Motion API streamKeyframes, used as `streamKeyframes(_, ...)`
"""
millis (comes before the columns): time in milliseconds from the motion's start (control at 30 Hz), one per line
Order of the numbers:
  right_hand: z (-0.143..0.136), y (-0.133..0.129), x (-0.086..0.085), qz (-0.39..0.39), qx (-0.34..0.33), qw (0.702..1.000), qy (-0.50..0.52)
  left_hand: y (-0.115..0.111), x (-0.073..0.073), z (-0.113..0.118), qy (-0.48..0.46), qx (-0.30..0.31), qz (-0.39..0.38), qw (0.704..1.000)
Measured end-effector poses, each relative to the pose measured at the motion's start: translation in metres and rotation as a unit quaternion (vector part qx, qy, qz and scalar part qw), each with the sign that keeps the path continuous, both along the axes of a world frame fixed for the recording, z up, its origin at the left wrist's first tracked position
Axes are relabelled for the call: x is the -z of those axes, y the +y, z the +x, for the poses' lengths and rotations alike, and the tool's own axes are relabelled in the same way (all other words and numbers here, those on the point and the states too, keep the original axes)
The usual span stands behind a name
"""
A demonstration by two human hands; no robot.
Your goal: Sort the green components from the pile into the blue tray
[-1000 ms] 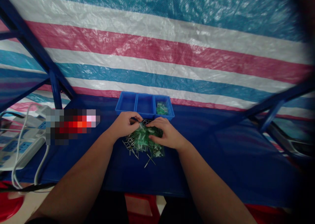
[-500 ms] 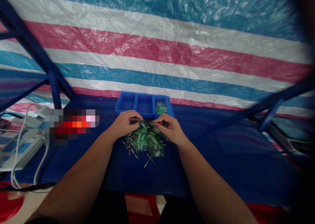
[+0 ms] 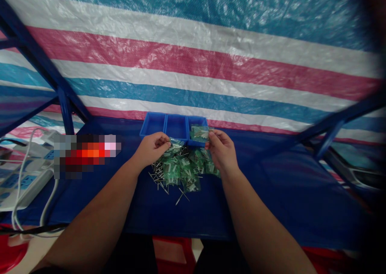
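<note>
Green packets (image 3: 183, 167): small clear bags with green parts inside, heaped on the blue table top (image 3: 271, 193) just in front of my two hands, between them and my body.
Loose pins (image 3: 159, 177): thin metal pieces scattered at the left and near edges of the heap, a few lying apart toward me.
My left hand (image 3: 150, 149): curled at the far left corner of the heap, thumb and fingertips pinched together on one packet at the top of the pile; whether that packet is lifted clear of the others I cannot tell.
My right hand (image 3: 221, 149): raised at the far right side of the heap, fingers narrowed on the end of a single packet (image 3: 199, 134) that sticks out to the left, over the rightmost tray compartment.
Blue tray (image 3: 164, 125): three compartments side by side, just beyond the heap against the striped sheet; the right one has green packets in it, the left and middle show only their blue floors.
Striped sheet (image 3: 193, 65): red, white and blue plastic weave hanging behind the table.
Blue frame bars (image 3: 64, 109): slanting on both sides of the table.
Power strip (image 3: 21, 177): white, with its cables, at the far left edge, well apart from my hands.
Red stool (image 3: 171, 250): seen below the table's near edge, between my forearms.
</note>
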State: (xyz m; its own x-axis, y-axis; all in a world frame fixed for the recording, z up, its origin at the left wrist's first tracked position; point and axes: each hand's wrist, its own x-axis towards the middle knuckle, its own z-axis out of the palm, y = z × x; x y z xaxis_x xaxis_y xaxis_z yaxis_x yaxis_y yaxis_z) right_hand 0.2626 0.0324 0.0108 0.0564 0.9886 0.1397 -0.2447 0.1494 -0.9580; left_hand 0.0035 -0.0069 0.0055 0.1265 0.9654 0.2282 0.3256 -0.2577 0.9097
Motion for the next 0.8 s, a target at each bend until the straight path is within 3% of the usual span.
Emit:
streamKeyframes(300, 0.009, 0.013, 0.02, 0.048, 0.104, 0.986, -0.124, -0.002, -0.003, 0.003, -0.052, 0.012, -0.035, 0.998)
streamKeyframes(433, 0.007, 0.004, 0.014, 0.112, 0.059, 0.964, -0.236, -0.002, -0.006, 0.007, -0.096, 0.02, -0.059, 0.993)
streamKeyframes(600, -0.001, -0.016, -0.002, 0.29, -0.057, 0.883, -0.366, -0.001, -0.008, 0.011, -0.143, 0.033, -0.087, 0.985)
streamKeyframes(700, -0.006, -0.023, -0.007, 0.323, -0.118, 0.853, -0.392, -0.001, -0.008, 0.012, -0.168, 0.033, -0.102, 0.98)
streamKeyframes(800, -0.009, -0.026, -0.007, 0.346, -0.123, 0.843, -0.392, -0.003, -0.01, 0.014, -0.196, 0.044, -0.118, 0.973)
